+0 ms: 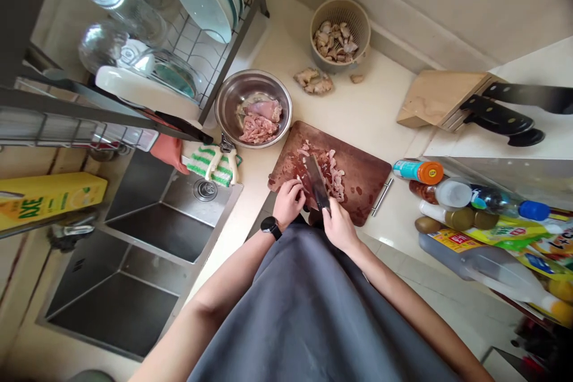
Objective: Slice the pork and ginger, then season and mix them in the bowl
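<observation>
A: Right hand [340, 227]?
B: Closed round a cleaver [317, 182], blade upright among raw chicken strips [335, 176] on a brown cutting board [358, 185].

A: Left hand [289, 203]?
B: Curled shut, resting just beside the blade. Black wristwatch [271, 228] on that wrist.

A: Nearby?
B: Steel bowl [268, 80] of more raw chicken on the worktop [371, 101].

A: Legible print?
B: Only "AXE", on a yellow box [49, 200] left of the steel sink [154, 245].
</observation>
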Demonstrator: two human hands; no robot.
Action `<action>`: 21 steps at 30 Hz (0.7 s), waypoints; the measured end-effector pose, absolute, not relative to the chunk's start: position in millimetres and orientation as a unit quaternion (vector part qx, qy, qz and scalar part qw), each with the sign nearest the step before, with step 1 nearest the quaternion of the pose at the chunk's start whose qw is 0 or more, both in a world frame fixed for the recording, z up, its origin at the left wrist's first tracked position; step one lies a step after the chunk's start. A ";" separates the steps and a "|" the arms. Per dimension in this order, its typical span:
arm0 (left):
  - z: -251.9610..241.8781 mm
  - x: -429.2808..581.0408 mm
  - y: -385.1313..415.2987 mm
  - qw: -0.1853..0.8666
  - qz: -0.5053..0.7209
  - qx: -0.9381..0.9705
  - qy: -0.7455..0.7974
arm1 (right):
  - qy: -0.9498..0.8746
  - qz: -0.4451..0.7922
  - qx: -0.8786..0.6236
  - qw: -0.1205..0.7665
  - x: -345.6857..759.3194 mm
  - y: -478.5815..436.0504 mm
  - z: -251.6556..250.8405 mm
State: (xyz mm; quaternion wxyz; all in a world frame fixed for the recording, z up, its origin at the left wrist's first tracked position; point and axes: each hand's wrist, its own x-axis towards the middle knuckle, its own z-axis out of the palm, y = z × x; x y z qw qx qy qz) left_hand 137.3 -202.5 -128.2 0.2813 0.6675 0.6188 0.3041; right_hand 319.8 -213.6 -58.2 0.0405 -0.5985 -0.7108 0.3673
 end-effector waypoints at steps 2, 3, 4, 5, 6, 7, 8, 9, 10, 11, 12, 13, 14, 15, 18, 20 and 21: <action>-114.0 142.8 -199.2 0.310 0.321 0.647 0.618 | -0.702 0.351 -0.614 0.080 330.2 -212.9 -60.7; -105.2 143.5 -197.1 0.315 0.330 0.635 0.623 | -0.706 0.337 -0.617 0.085 335.4 -212.1 -59.8; -95.4 142.4 -194.8 0.309 0.341 0.621 0.635 | -0.715 0.319 -0.617 0.079 340.0 -211.0 -57.5; -84.8 139.7 -192.0 0.293 0.352 0.604 0.652 | -0.729 0.301 -0.612 0.061 343.9 -209.5 -54.1; -73.5 135.8 -188.9 0.270 0.363 0.591 0.668 | -0.746 0.283 -0.602 0.035 347.0 -207.6 -49.8; -61.9 131.1 -185.3 0.249 0.367 0.588 0.676 | -0.766 0.266 -0.585 0.002 349.3 -205.0 -45.2; -50.4 126.4 -181.3 0.238 0.359 0.605 0.670 | -0.787 0.249 -0.563 -0.030 351.1 -201.7 -40.7; -39.4 122.3 -176.8 0.239 0.335 0.643 0.646 | -0.808 0.232 -0.538 -0.057 352.3 -197.8 -36.7; -29.2 119.4 -172.2 0.248 0.295 0.692 0.610 | -0.827 0.215 -0.513 -0.079 353.3 -193.3 -33.2; -20.2 118.0 -167.7 0.259 0.244 0.743 0.568 | -0.844 0.198 -0.489 -0.095 354.2 -188.5 -30.5; -12.6 118.2 -163.5 0.266 0.192 0.784 0.528 | -0.858 0.183 -0.469 -0.104 355.1 -183.6 -28.5; -6.7 119.9 -160.0 0.269 0.148 0.812 0.497 | -0.869 0.171 -0.452 -0.108 356.1 -178.9 -27.1; -2.8 122.9 -157.2 0.267 0.117 0.829 0.477 | -0.877 0.162 -0.438 -0.109 357.1 -174.7 -26.1; -0.9 126.7 -155.3 0.267 0.099 0.838 0.465 | -0.885 0.156 -0.425 -0.108 358.2 -171.3 -25.3; -7.4 139.7 -153.3 0.287 0.080 0.844 0.445 | -0.904 0.155 -0.387 -0.096 361.1 -166.6 -23.2; -19.3 146.6 -152.5 0.297 0.070 0.836 0.457 | -0.913 0.158 -0.368 -0.081 362.3 -167.4 -21.5; -26.2 149.2 -151.5 0.300 0.066 0.829 0.466 | -0.916 0.159 -0.360 -0.074 362.7 -168.4 -20.7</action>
